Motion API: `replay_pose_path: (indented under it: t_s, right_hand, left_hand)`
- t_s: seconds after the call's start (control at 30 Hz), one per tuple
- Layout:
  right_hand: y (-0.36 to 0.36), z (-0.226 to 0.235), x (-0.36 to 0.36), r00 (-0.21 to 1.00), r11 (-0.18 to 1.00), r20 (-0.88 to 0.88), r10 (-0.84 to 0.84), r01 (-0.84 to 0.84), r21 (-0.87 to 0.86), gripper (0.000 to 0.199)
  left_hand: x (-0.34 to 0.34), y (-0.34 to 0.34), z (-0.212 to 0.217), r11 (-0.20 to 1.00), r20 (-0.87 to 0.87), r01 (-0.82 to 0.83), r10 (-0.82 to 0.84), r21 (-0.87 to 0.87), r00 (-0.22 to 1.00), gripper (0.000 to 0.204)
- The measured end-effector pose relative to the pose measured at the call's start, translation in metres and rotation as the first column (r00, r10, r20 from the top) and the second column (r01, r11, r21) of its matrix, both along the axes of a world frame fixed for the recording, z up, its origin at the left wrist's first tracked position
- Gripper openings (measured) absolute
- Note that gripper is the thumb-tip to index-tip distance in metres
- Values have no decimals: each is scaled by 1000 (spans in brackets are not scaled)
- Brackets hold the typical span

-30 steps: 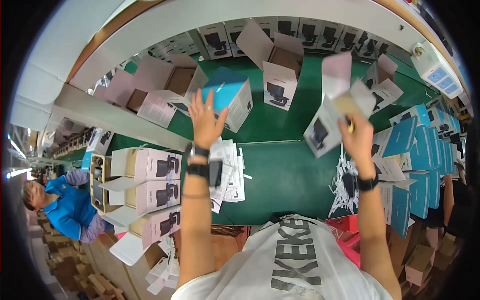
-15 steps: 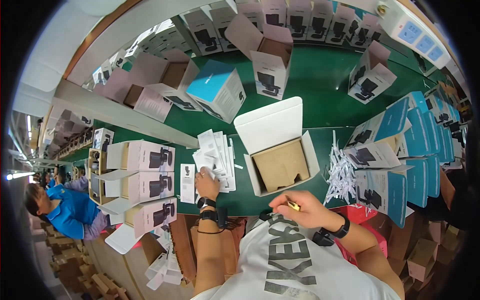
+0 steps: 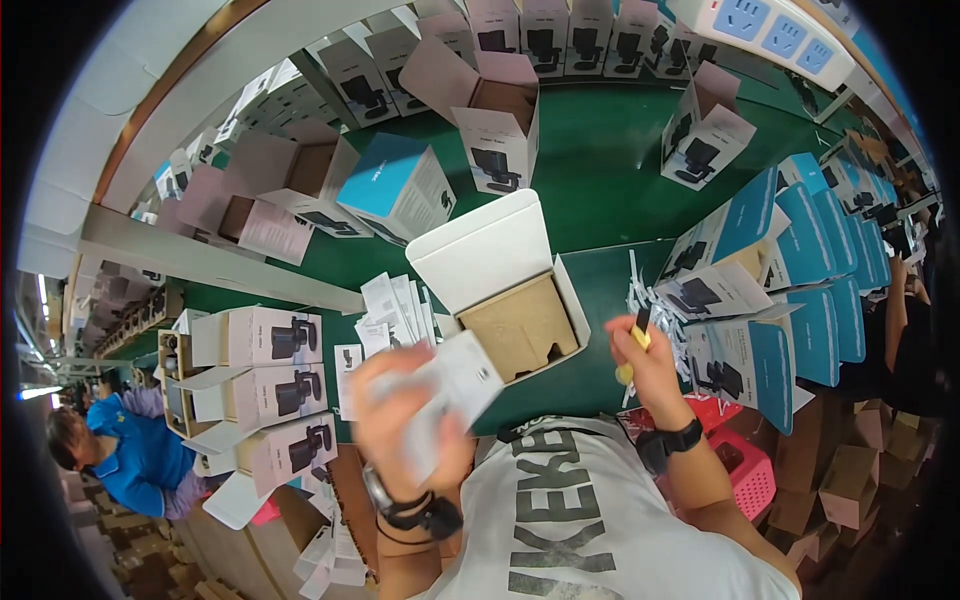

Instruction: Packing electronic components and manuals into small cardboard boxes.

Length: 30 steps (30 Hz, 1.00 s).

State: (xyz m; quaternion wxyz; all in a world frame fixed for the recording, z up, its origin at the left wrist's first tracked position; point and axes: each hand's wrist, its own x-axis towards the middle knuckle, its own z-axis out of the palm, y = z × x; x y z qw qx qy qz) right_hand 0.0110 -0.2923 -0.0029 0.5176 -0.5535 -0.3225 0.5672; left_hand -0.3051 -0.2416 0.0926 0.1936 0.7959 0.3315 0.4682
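Note:
My left hand [image 3: 410, 420], smeared by motion, grips white printed leaflets [image 3: 462, 385] at the near left corner of an open white box [image 3: 480, 235]. Inside that box a brown cardboard insert [image 3: 520, 325] with a small notch fills the opening, and the lid stands up at the back. Closed round a slim yellow-and-black tool [image 3: 640, 335], my right hand [image 3: 650, 370] is raised right of the box; the tool's exact kind is unclear. Behind my left hand lies a stack of leaflets [image 3: 392, 300]. White paper strips [image 3: 660, 310] are heaped beyond my right hand.
Printed boxes with open flaps [image 3: 275, 390] stand at left. Teal-lidded boxes [image 3: 740, 300] crowd the right side. More boxes [image 3: 495, 140] stand across the green table [image 3: 590, 150], below a white power strip [image 3: 770, 35]. A co-worker in blue [image 3: 135, 450] is at far left.
My left hand has lifted leaflets from the stack and brought them to the box's near left corner. My right hand, with the tool, has moved right and up. The whole view has shifted.

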Motion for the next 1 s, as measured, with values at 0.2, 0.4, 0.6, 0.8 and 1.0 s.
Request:
replay_pose_path:
  t_s: [0.2,0.4,0.6,0.8,1.0]
  right_hand:
    - [30,-1,-1,978,996,197,-66,54,64,23]
    - [38,-3,-41,935,998,351,55,-60,4,44]
    - [17,-29,-41,713,914,664,-224,-83,397,50]
    - [48,-11,-5,637,905,743,-206,-165,392,26]
    - [61,-2,3,389,917,882,-267,-180,357,11]
  left_hand:
    - [20,2,-50,972,-396,-156,75,-176,915,106]
    - [56,-7,-114,975,-294,-88,25,-202,955,115]
    - [93,-3,-107,986,-652,-166,108,-28,751,106]
    - [90,2,-113,997,-634,-75,38,-31,772,98]
    - [93,1,-113,997,-623,-68,33,-32,781,99]
